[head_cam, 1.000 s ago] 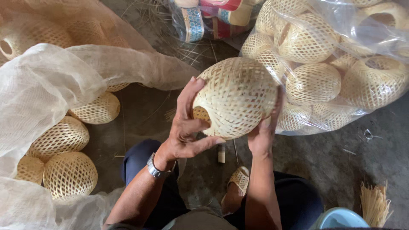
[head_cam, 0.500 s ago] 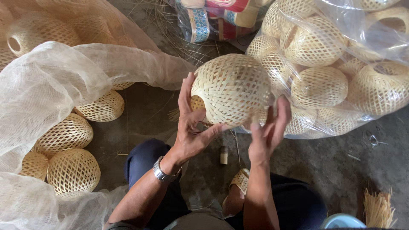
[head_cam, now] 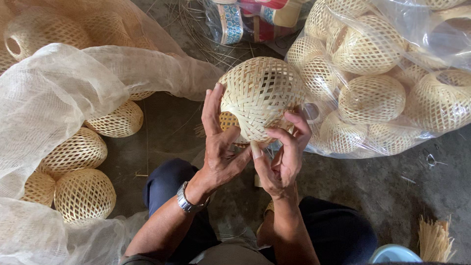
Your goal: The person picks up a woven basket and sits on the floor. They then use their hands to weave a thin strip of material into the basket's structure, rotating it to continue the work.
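Observation:
I hold a pale woven bamboo ball (head_cam: 262,93) up in front of me, above my knees. My left hand (head_cam: 220,145) cups its left underside, fingers stretched up along the weave and thumb crossing beneath. My right hand (head_cam: 283,154) grips the lower right edge with bent fingers. A silver wristwatch (head_cam: 188,200) sits on my left wrist. The ball's closed, rounded side faces the camera; its underside is hidden by my hands.
A clear plastic bag (head_cam: 392,78) full of several woven balls lies at the right. A white mesh sack (head_cam: 54,103) with more balls (head_cam: 84,194) spills at the left. Colourful bags (head_cam: 245,19) sit at the top, a bundle of bamboo strips (head_cam: 434,240) and a blue bowl (head_cam: 395,255) at bottom right.
The ball has been turned and drawn closer between my hands. My right hand slid from its right side down to the lower edge; my left thumb moved under it.

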